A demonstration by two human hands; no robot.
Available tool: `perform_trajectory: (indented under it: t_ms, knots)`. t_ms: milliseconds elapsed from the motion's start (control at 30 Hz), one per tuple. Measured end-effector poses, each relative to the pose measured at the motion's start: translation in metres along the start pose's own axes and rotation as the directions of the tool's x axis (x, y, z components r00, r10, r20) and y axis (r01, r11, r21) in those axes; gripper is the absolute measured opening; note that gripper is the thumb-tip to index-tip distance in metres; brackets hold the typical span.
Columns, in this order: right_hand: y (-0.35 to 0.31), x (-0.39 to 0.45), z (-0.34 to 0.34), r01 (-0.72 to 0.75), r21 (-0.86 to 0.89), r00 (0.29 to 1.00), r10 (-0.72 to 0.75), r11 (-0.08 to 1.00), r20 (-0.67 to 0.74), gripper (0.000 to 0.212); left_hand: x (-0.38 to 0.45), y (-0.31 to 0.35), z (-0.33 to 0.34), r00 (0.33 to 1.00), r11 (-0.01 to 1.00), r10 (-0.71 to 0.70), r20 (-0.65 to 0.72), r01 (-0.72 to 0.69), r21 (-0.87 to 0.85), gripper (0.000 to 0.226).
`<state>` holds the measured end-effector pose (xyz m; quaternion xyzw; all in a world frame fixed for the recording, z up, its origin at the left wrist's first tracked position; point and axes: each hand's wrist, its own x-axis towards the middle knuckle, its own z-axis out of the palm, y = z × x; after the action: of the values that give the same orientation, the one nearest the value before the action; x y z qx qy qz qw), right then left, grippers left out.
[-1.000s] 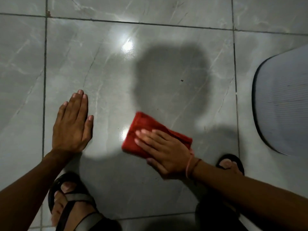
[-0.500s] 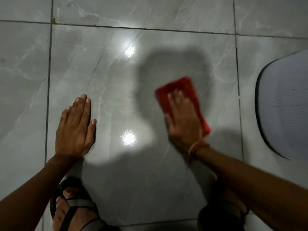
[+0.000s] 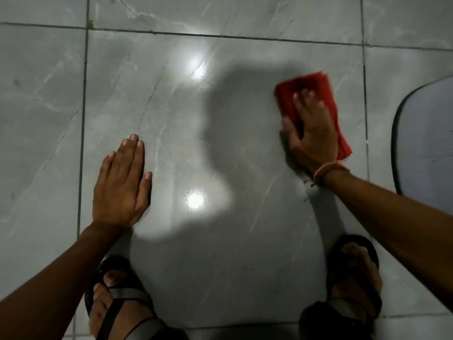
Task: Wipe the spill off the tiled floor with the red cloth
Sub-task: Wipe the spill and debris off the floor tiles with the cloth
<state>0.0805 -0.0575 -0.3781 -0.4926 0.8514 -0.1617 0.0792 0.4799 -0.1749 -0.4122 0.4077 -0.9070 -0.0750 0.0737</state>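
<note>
A folded red cloth (image 3: 318,94) lies flat on the glossy grey tiled floor (image 3: 171,119) at the right side of the big middle tile. My right hand (image 3: 311,133) presses down on it, fingers spread over its top, slightly blurred by motion. My left hand (image 3: 121,185) rests flat on the same tile at the left, fingers together, holding nothing. No spill stands out clearly on the shiny tile; a few small dark specks sit near my right wrist.
A grey mat with a dark rim (image 3: 426,143) lies at the right edge, just beyond the cloth. My sandalled feet (image 3: 117,298) (image 3: 353,278) stand at the bottom. Two bright light reflections (image 3: 195,200) and a dark shadow cross the middle tile.
My right hand has swept the red cloth from the near middle of the tile away and to the right, towards the mat. My left hand stayed planted.
</note>
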Motion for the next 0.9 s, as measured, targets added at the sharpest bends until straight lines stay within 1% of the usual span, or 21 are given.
perform_trajectory:
  t_ms: [67, 167, 200, 267, 300, 333, 400, 467, 500, 567, 600, 633, 667, 700, 733, 767, 800, 833, 867, 900]
  knots:
    - [-0.014, -0.060, -0.003, 0.132, 0.017, 0.987, -0.133, 0.991, 0.095, 0.066, -0.001, 0.001, 0.000, 1.000, 1.000, -0.006, -0.011, 0.006, -0.003, 0.064]
    - [-0.019, -0.142, -0.004, 0.350, 0.053, 0.908, -0.352, 0.935, 0.227, 0.067, -0.001, 0.002, 0.000, 1.000, 1.000, -0.007, -0.014, 0.006, -0.008, 0.064]
    - [-0.015, -0.150, -0.004, 0.395, 0.065, 0.883, -0.398, 0.916, 0.247, 0.064, -0.001, 0.001, 0.000, 1.000, 1.000, -0.007, -0.014, 0.007, -0.006, 0.064]
    - [0.000, -0.131, -0.005, 0.473, 0.075, 0.847, -0.477, 0.878, 0.236, 0.058, -0.001, 0.001, -0.002, 1.000, 1.000, -0.008, -0.012, 0.008, -0.003, 0.064]
    - [0.006, -0.110, -0.005, 0.465, 0.063, 0.858, -0.467, 0.883, 0.216, 0.057, -0.001, 0.001, -0.002, 1.000, 1.000, -0.007, -0.011, 0.007, -0.004, 0.064]
    - [0.011, -0.082, -0.005, 0.415, 0.041, 0.892, -0.416, 0.909, 0.179, 0.057, -0.001, 0.001, -0.001, 1.000, 1.000, -0.009, -0.011, 0.009, -0.004, 0.064]
    - [0.017, -0.023, -0.005, 0.234, -0.017, 0.969, -0.232, 0.972, 0.081, 0.059, -0.001, 0.001, -0.001, 1.000, 1.000, -0.008, -0.005, 0.008, 0.001, 0.064]
    - [0.012, 0.020, 0.000, 0.086, -0.055, 0.996, -0.085, 0.995, 0.024, 0.059, -0.001, 0.001, -0.001, 1.000, 1.000, -0.008, 0.000, 0.008, 0.003, 0.064]
    - [0.007, 0.031, 0.004, 0.059, -0.074, 0.998, -0.059, 0.995, 0.010, 0.059, 0.000, 0.001, -0.002, 1.000, 1.000, -0.011, 0.003, 0.011, 0.005, 0.064]
    - [-0.008, 0.028, 0.007, 0.048, -0.123, 0.999, -0.049, 0.991, -0.004, 0.060, -0.001, 0.001, -0.002, 1.000, 1.000, -0.010, 0.014, 0.009, 0.005, 0.065]
    - [-0.018, 0.012, 0.011, 0.075, -0.138, 0.997, -0.075, 0.988, 0.002, 0.061, -0.001, 0.001, -0.002, 1.000, 1.000, -0.011, 0.016, 0.011, 0.003, 0.065]
    - [-0.030, -0.013, 0.014, 0.130, -0.135, 0.991, -0.127, 0.982, 0.030, 0.062, 0.000, 0.002, -0.003, 1.000, 1.000, -0.012, 0.016, 0.012, 0.002, 0.065]
    - [-0.043, -0.047, 0.018, 0.221, -0.118, 0.974, -0.212, 0.968, 0.084, 0.063, 0.000, 0.002, -0.003, 1.000, 1.000, -0.012, 0.017, 0.011, 0.001, 0.065]
    - [-0.057, -0.087, 0.022, 0.348, -0.081, 0.929, -0.332, 0.934, 0.165, 0.066, 0.001, 0.002, -0.003, 1.000, 1.000, -0.010, 0.018, 0.010, 0.001, 0.065]
    - [-0.069, -0.132, 0.026, 0.503, -0.017, 0.836, -0.482, 0.864, 0.264, 0.068, 0.000, 0.002, -0.003, 1.000, 1.000, -0.009, 0.017, 0.009, 0.001, 0.065]
    - [-0.077, -0.170, 0.027, 0.661, 0.076, 0.683, -0.641, 0.747, 0.350, 0.069, 0.000, 0.002, -0.003, 1.000, 1.000, -0.008, 0.014, 0.008, 0.001, 0.065]
    - [-0.080, -0.196, 0.029, 0.787, 0.181, 0.489, -0.775, 0.590, 0.400, 0.067, -0.001, 0.001, -0.003, 1.000, 1.000, -0.004, 0.008, 0.004, 0.000, 0.065]
    - [-0.076, -0.202, 0.032, 0.860, 0.292, 0.279, -0.865, 0.418, 0.416, 0.064, -0.001, 0.002, -0.003, 1.000, 1.000, -0.001, 0.003, 0.001, -0.001, 0.065]
    - [-0.069, -0.192, 0.035, 0.880, 0.392, 0.102, -0.913, 0.268, 0.395, 0.061, 0.000, 0.002, -0.002, 1.000, 1.000, 0.002, 0.000, -0.002, -0.004, 0.065]
    - [-0.062, -0.170, 0.039, 0.879, 0.447, -0.008, -0.933, 0.166, 0.361, 0.057, 0.000, 0.002, -0.002, 1.000, 1.000, 0.004, -0.001, -0.004, -0.006, 0.065]
